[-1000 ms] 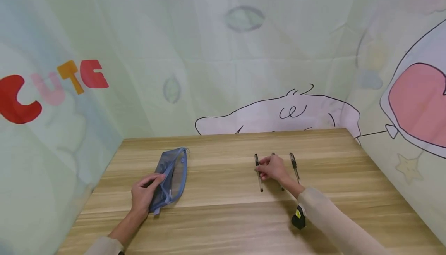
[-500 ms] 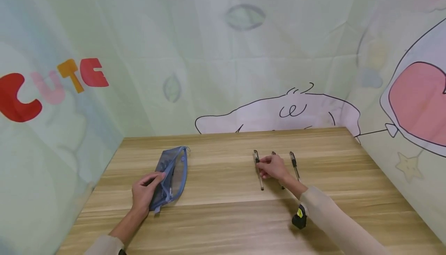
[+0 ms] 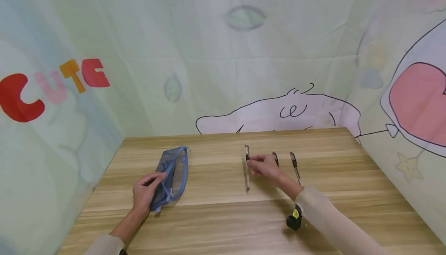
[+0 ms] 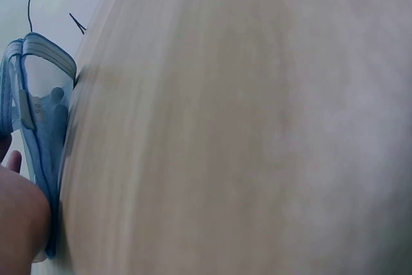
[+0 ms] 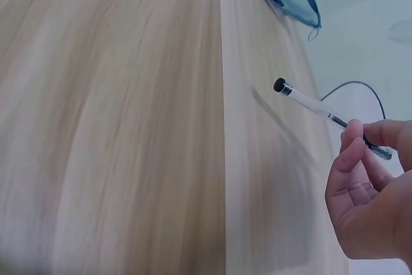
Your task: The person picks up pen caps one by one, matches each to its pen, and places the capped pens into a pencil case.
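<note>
My left hand point(image 3: 145, 192) pinches the near edge of a blue mesh zip pencil case point(image 3: 181, 171) on the left of the table, and its mouth gapes toward the right. Dark items show faintly through the mesh. With thumb and fingertips, my right hand point(image 3: 265, 166) holds a clear-barrelled pen point(image 3: 247, 179) with black ends. In the right wrist view that pen point(image 5: 310, 102) is lifted off the wood, its shadow falling below it. Two similar pens lie to the right: one pen point(image 3: 275, 157) is partly hidden behind my right hand, the other pen point(image 3: 294, 164) is beyond it.
The wood-grain table point(image 3: 209, 224) ends at a printed cloth backdrop point(image 3: 209, 73) behind and at both sides. A black wrist device point(image 3: 294, 218) hangs under my right sleeve, close over the table.
My right hand has taken the leftmost pen up off the table and carried it a little to the left. My left hand and the pencil case have stayed in place.
</note>
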Demonstrator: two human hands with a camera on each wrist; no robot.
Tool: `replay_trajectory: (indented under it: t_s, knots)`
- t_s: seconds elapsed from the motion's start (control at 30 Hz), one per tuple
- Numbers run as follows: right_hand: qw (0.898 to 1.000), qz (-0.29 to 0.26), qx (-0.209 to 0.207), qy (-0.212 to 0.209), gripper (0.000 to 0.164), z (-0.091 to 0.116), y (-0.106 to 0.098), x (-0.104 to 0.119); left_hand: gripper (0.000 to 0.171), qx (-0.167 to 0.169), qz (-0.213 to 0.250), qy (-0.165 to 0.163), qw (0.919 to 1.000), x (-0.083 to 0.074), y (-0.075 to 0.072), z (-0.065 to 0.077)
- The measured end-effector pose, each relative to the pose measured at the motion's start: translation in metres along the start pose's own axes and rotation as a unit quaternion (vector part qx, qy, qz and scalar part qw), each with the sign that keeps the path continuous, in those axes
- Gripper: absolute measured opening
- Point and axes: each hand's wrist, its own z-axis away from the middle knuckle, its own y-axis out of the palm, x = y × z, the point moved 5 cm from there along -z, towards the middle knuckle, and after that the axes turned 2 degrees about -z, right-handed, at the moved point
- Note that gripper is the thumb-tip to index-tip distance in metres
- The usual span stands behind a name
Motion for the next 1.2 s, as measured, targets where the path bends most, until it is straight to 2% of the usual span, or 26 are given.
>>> replay_trajectory:
  t_s: [0.27, 0.57, 0.8, 1.03, 1.2]
  knots:
    - [0.999, -0.030, 0.020, 0.000, 0.029, -0.008, 0.034, 0.006, 0.024, -0.003, -0.006, -0.006, 1.0000, 0.000, -0.001, 0.000]
    - [0.998, -0.067, 0.020, 0.005, 0.027, -0.025, 0.093, 0.016, 0.023, -0.004, 0.003, 0.000, 1.0000, -0.003, -0.002, 0.000]
    - [0.993, -0.105, 0.047, 0.013, 0.029, -0.036, 0.135, 0.018, 0.023, 0.004, 0.015, 0.010, 0.9998, -0.003, 0.000, 0.001]
    - [0.988, -0.139, 0.059, 0.029, 0.030, -0.039, 0.169, 0.018, 0.025, 0.008, 0.005, 0.008, 0.9999, -0.002, 0.000, 0.002]
    - [0.987, -0.139, 0.070, 0.027, 0.029, -0.038, 0.189, 0.022, 0.026, 0.007, 0.001, 0.003, 1.0000, -0.002, -0.001, 0.002]
